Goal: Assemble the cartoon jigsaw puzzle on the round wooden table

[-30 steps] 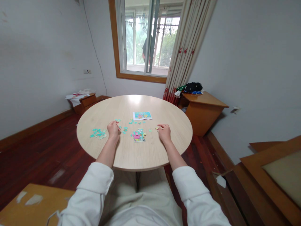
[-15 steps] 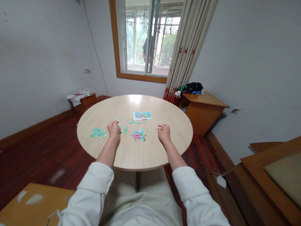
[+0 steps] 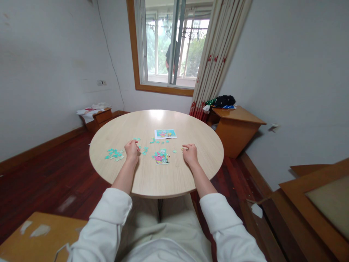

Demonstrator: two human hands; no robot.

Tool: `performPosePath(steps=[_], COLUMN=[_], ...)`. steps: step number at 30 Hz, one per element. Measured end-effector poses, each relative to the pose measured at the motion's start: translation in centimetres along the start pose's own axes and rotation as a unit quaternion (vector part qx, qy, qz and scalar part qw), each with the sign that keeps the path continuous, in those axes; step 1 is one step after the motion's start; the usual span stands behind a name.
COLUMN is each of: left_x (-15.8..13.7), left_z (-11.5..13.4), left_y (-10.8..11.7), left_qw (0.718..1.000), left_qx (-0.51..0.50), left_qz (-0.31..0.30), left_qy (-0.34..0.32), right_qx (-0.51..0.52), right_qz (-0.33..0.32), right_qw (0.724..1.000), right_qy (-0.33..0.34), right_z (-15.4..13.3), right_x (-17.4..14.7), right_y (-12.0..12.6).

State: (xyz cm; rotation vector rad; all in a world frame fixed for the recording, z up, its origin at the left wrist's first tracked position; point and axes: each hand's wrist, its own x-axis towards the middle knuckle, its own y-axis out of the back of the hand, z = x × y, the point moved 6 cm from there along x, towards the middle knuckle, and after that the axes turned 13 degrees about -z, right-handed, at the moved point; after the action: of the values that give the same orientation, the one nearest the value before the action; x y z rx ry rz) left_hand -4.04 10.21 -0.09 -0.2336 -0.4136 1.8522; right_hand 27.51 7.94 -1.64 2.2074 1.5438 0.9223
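Two curled hands, left hand (image 3: 132,150) & right hand (image 3: 190,154) (grip unclear), flank part-built pink/teal puzzle (image 3: 161,157).

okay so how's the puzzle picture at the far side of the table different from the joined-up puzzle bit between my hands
The picture sheet lies farther from you, toward the table's middle; the joined section sits near, between your left hand and right hand. The sheet is wider than tall and mostly pale blue; the section is smaller, taller than wide, with strong pink. Both lie flat and show cartoon art.
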Motion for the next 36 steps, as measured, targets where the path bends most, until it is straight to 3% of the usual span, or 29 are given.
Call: performPosePath(steps=[12, 14, 17, 20, 28, 36], left_x=[0.2, 0.2, 0.2, 0.1, -0.1, -0.1], left_z=[-0.1, -0.1, 0.0, 0.0, 0.2, 0.1], left_y=[0.0, 0.1, 0.1, 0.1, 0.0, 0.0], left_qw=[1.000, 1.000, 1.000, 1.000, 1.000, 1.000], left_qx=[0.006, 0.008, 0.005, 0.004, 0.003, 0.000], left_qz=[-0.002, -0.003, -0.005, -0.007, -0.006, -0.004], left_qy=[-0.004, -0.004, -0.008, -0.009, -0.007, -0.007], right_qx=[-0.027, -0.031, -0.066, -0.101, -0.126, -0.124], right_qz=[-0.013, -0.031, -0.122, -0.197, -0.249, -0.249], right_qw=[1.000, 0.997, 0.974, 0.949, 0.934, 0.935], right_qy=[0.008, 0.062, 0.178, 0.223, 0.223, 0.219], right_z=[-1.2, -2.6, -4.9, -5.9, -6.4, -6.6], right_x=[-0.5, -0.9, -1.9, -2.7, -3.0, -3.0], right_y=[0.4, 0.2, -1.1, -2.3, -2.7, -2.8])
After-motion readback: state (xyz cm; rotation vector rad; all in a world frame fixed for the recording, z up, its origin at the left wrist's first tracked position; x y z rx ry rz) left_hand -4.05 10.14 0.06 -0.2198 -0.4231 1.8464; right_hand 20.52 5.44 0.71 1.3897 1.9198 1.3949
